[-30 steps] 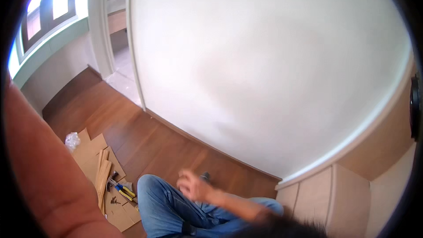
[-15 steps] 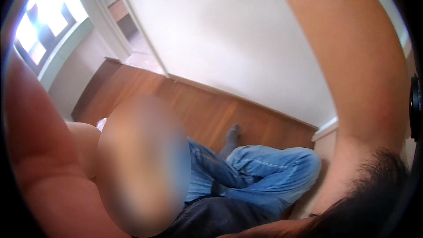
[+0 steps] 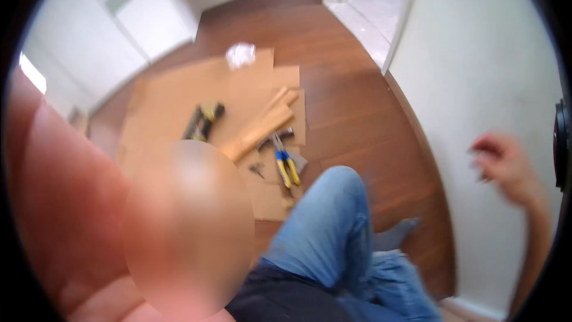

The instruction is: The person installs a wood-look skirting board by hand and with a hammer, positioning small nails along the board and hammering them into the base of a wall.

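Right hand (image 3: 503, 164) raised, empty, fingers loosely curled, blurred, just before the white wall (image 3: 488, 53). Left hand not discernible.

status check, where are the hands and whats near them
Right hand raised by the white wall, fingers loose, empty. Left hand not in view. Yellow-handled pliers lie untouched on cardboard. Blue-jeaned knee between.
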Action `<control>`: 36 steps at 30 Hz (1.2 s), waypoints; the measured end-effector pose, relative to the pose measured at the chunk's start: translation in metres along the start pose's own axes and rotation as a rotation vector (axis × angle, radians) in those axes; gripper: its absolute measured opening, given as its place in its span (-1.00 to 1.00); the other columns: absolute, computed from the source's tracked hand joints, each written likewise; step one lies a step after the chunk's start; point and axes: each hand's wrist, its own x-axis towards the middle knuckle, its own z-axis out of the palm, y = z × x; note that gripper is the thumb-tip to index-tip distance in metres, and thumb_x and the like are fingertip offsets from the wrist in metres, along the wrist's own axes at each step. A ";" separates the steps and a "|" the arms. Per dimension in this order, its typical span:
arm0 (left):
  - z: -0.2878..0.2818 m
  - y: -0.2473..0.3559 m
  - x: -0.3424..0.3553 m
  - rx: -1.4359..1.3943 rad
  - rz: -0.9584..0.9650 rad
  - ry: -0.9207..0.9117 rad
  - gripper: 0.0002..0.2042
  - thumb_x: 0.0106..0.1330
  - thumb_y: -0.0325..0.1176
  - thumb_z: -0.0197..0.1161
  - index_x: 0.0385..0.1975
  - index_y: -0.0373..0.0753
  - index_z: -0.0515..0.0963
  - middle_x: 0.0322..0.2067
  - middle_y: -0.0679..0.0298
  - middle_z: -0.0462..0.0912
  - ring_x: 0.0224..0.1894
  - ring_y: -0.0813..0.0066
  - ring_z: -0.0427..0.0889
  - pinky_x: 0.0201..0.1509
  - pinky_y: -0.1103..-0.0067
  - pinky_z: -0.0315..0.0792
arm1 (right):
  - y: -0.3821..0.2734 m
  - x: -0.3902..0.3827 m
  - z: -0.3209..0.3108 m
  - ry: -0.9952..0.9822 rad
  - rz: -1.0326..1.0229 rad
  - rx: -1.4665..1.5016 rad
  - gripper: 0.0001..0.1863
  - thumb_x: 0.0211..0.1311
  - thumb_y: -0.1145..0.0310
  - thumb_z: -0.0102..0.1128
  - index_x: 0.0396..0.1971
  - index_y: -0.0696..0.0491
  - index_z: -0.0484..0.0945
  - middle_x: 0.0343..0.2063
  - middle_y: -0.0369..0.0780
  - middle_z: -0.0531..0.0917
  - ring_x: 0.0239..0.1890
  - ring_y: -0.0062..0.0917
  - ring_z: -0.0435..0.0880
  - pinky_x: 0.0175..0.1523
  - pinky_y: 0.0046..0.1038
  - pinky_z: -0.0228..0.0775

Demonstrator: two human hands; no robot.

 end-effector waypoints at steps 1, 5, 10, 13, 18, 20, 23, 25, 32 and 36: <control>-0.014 -0.017 -0.042 0.086 -0.176 -0.063 -0.57 0.48 -0.13 0.17 0.18 -0.29 0.45 0.15 -0.01 0.52 0.20 0.03 0.48 0.28 0.11 0.35 | 0.000 0.038 0.054 -0.139 -0.125 -0.032 -0.77 0.38 0.40 0.18 -0.08 0.21 0.62 -0.29 -0.11 0.71 -0.24 -0.37 0.68 -0.09 -0.35 0.52; 0.019 -0.081 -0.256 0.125 -0.804 -0.203 -0.56 0.48 -0.10 0.17 0.18 -0.29 0.45 0.16 -0.02 0.52 0.22 0.00 0.48 0.29 0.09 0.34 | 0.011 0.084 0.236 -0.211 -0.467 -0.181 -0.80 0.31 0.45 0.27 -0.15 0.25 0.62 -0.28 -0.03 0.70 -0.21 -0.28 0.70 -0.03 -0.34 0.53; -0.022 -0.133 -0.337 0.451 -1.227 0.022 -0.53 0.48 -0.06 0.16 0.19 -0.29 0.44 0.18 -0.03 0.51 0.24 -0.03 0.47 0.31 0.06 0.33 | 0.010 0.099 0.279 -0.275 -0.319 0.100 -0.70 0.40 0.26 0.27 -0.03 0.15 0.70 -0.16 -0.05 0.77 -0.12 -0.25 0.73 0.08 -0.34 0.56; -0.024 -0.111 -0.419 0.578 -1.496 0.138 -0.52 0.48 -0.04 0.16 0.19 -0.29 0.44 0.20 -0.04 0.51 0.26 -0.05 0.47 0.32 0.05 0.32 | 0.020 0.138 0.329 -0.279 -0.434 -0.052 -0.70 0.41 0.29 0.26 -0.01 0.16 0.68 -0.14 -0.05 0.76 -0.09 -0.24 0.73 0.10 -0.33 0.56; 0.090 -0.085 -0.510 0.659 -1.695 0.159 -0.38 0.45 0.02 0.18 0.37 -0.27 0.35 0.43 -0.15 0.26 0.50 -0.10 0.17 0.52 0.04 0.09 | -0.005 0.198 0.372 -0.325 -0.493 -0.200 -0.67 0.43 0.27 0.23 0.03 0.16 0.66 -0.05 -0.03 0.74 -0.01 -0.21 0.72 0.14 -0.28 0.54; 0.126 -0.091 -0.489 0.733 -1.720 0.215 -0.36 0.44 0.01 0.17 0.38 -0.28 0.34 0.46 -0.17 0.19 0.53 -0.10 0.09 0.55 0.04 0.01 | -0.002 0.211 0.380 -0.366 -0.422 -0.230 -0.67 0.43 0.26 0.22 0.05 0.15 0.66 -0.02 -0.02 0.73 0.02 -0.19 0.71 0.16 -0.27 0.53; 0.136 -0.108 -0.463 0.807 -1.778 0.240 -0.35 0.42 -0.01 0.14 0.40 -0.30 0.31 0.50 -0.18 0.10 0.58 -0.08 -0.03 0.61 0.05 -0.14 | 0.014 0.236 0.408 -0.430 -0.304 -0.280 -0.63 0.47 0.20 0.20 0.13 0.09 0.63 0.07 0.00 0.68 0.11 -0.16 0.66 0.21 -0.22 0.50; 0.129 -0.113 -0.455 0.786 -1.825 0.198 -0.35 0.42 -0.02 0.13 0.40 -0.30 0.30 0.52 -0.16 0.07 0.59 -0.06 -0.08 0.62 0.05 -0.20 | 0.047 0.260 0.452 -0.282 -0.302 -0.205 -0.63 0.30 0.33 0.30 0.02 0.22 0.60 -0.23 -0.03 0.72 -0.17 -0.24 0.73 0.01 -0.27 0.56; 0.121 -0.106 -0.465 0.776 -1.866 0.160 -0.33 0.39 -0.06 0.14 0.41 -0.31 0.25 0.52 -0.15 0.04 0.60 -0.07 -0.10 0.62 0.02 -0.23 | -0.011 0.223 0.528 -0.283 0.011 -0.319 -0.27 0.34 0.14 0.33 0.33 0.32 0.34 0.22 0.16 0.52 0.23 0.06 0.53 0.35 -0.15 0.34; 0.130 -0.117 -0.461 0.754 -1.854 0.112 -0.33 0.38 -0.07 0.15 0.41 -0.31 0.25 0.51 -0.15 0.07 0.60 -0.08 -0.09 0.62 0.01 -0.23 | -0.017 0.210 0.527 -0.249 -0.013 -0.257 -0.16 0.28 0.03 0.39 0.35 0.31 0.31 0.26 0.17 0.47 0.31 0.07 0.44 0.40 -0.09 0.28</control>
